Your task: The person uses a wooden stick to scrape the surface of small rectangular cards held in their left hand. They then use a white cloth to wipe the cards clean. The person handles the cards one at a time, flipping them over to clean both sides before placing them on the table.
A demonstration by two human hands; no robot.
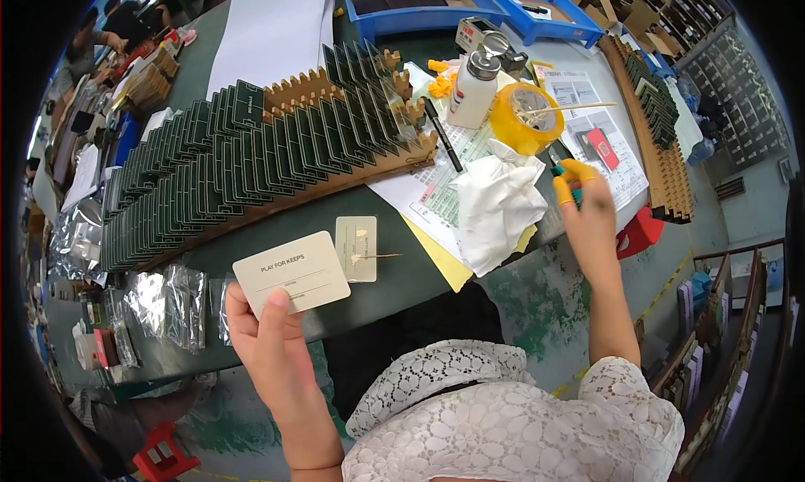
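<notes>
Green worktable (352, 306); left hand (268, 339) fingers gripping cream card (291, 273), right hand (587, 218) fingers pinching teal tool (565, 178).

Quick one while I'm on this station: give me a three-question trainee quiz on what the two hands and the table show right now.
1. True or false: the left hand holds a cream card clear of the table.
2. The right hand, with yellow fingertip covers, is at which thing? A) the white bottle B) a teal-handled tool C) the yellow tape roll
3. Fill in: beside the held card, a smaller card lies flat with a thin ____ across it.

Key:
1. True.
2. B; how it grips the tool is hidden.
3. Stick.
</notes>
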